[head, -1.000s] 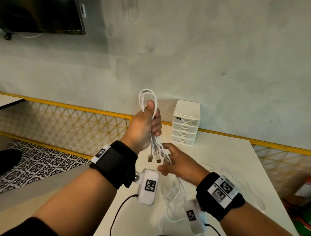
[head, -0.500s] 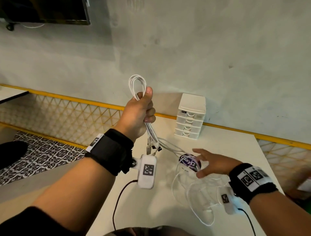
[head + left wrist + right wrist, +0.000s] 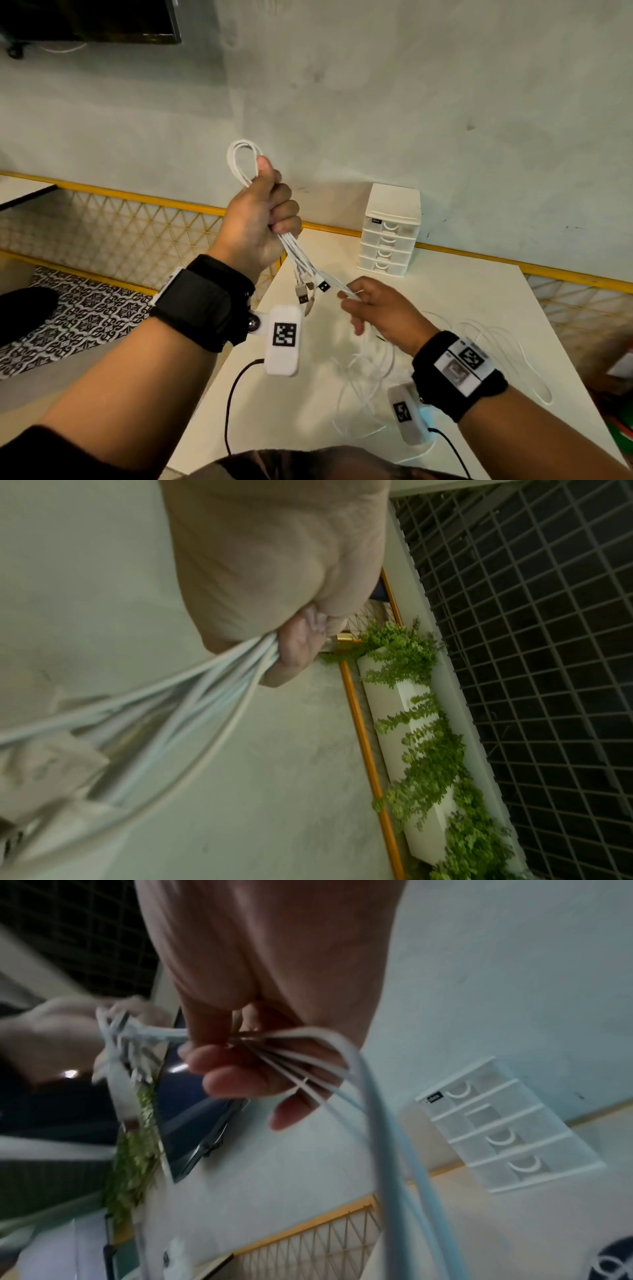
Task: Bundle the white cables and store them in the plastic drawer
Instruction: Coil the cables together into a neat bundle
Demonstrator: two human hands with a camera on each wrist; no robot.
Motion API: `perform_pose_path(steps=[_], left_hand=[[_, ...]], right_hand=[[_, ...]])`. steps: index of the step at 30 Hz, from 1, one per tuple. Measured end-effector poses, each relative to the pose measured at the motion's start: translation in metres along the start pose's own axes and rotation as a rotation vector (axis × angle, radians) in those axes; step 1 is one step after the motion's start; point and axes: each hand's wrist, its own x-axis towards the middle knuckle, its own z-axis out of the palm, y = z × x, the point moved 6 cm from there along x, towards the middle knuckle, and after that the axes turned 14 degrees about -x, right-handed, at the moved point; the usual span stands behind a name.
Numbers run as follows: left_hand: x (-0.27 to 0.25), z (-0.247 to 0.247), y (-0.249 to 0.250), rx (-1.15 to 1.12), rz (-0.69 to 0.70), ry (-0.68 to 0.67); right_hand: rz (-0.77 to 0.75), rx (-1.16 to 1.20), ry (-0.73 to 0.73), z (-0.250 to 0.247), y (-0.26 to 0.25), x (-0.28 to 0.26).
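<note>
My left hand [image 3: 263,219] is raised above the table's left corner and grips a bunch of white cables [image 3: 294,253]; a loop [image 3: 241,157] sticks up above the thumb and USB plugs [image 3: 310,291] dangle below. In the left wrist view the cables [image 3: 192,693] run out of the fist [image 3: 291,647]. My right hand [image 3: 373,308] pinches the cable strands just below the plugs; in the right wrist view its fingers [image 3: 240,1074] curl round several strands [image 3: 308,1074]. More cable [image 3: 376,377] trails in loose loops on the table. The white plastic drawer unit [image 3: 390,229], drawers shut, stands at the back by the wall.
The white table [image 3: 445,308] ends in a corner near my left hand, with a yellow lattice rail [image 3: 137,233] and patterned floor [image 3: 85,315] beyond. A dark screen [image 3: 92,20] hangs on the wall top left. Black wrist-camera leads [image 3: 233,404] hang over the table's front.
My right hand came back up from the table, where it had reached out open, and now pinches the strands below the plugs. The left hand stayed raised, holding the bunch.
</note>
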Motion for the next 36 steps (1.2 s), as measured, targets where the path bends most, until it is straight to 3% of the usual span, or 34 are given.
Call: perform_pose_path(steps=[3,5,7,9,11,12,15,17,19,22,25,28,31,36], left_hand=[[0.002,-0.015,0.019,-0.073,0.057,0.050],[0.007,-0.023,0.030,-0.083,0.061,0.067],[0.012,-0.025,0.034,0.024,-0.012,0.049],[0.010,-0.023,0.021,0.237,-0.140,0.008],[0.005,-0.023,0.000,0.461,-0.199,-0.013],[0.003,-0.023,-0.008,0.542,-0.180,-0.005],[0.001,-0.025,-0.022,0.629,-0.065,0.010],[-0.001,-0.028,-0.025,0.596,-0.059,0.066],[-0.002,-0.028,-0.029,0.580,-0.097,0.072],[-0.003,-0.029,-0.032,0.718,-0.140,-0.023],[0.001,-0.038,-0.028,0.754,-0.183,-0.050],[0.007,-0.051,-0.022,0.626,-0.208,-0.023],[0.012,-0.061,-0.016,0.523,-0.231,-0.023],[0.009,-0.068,-0.016,0.555,-0.256,-0.007]], right_hand=[[0.020,0.196,0.053,-0.011,0.005,-0.006],[-0.062,0.044,-0.010,-0.011,-0.002,-0.007],[-0.222,-0.321,-0.106,-0.006,-0.027,-0.007],[-0.370,-0.831,-0.198,0.000,-0.053,-0.004],[-0.477,-1.235,-0.189,0.007,-0.080,0.003],[-0.511,-1.289,-0.126,0.008,-0.095,0.009],[-0.397,-0.934,0.078,-0.001,-0.126,0.027],[-0.316,-0.746,0.138,-0.006,-0.133,0.038],[-0.254,-0.685,0.170,-0.012,-0.137,0.043],[-0.164,-0.613,0.199,-0.020,-0.132,0.049],[-0.034,-0.445,0.104,-0.028,-0.115,0.060],[-0.014,-0.192,-0.048,-0.035,-0.091,0.062],[-0.014,-0.111,-0.114,-0.036,-0.073,0.055],[-0.069,-0.154,0.147,-0.037,-0.092,0.063]])
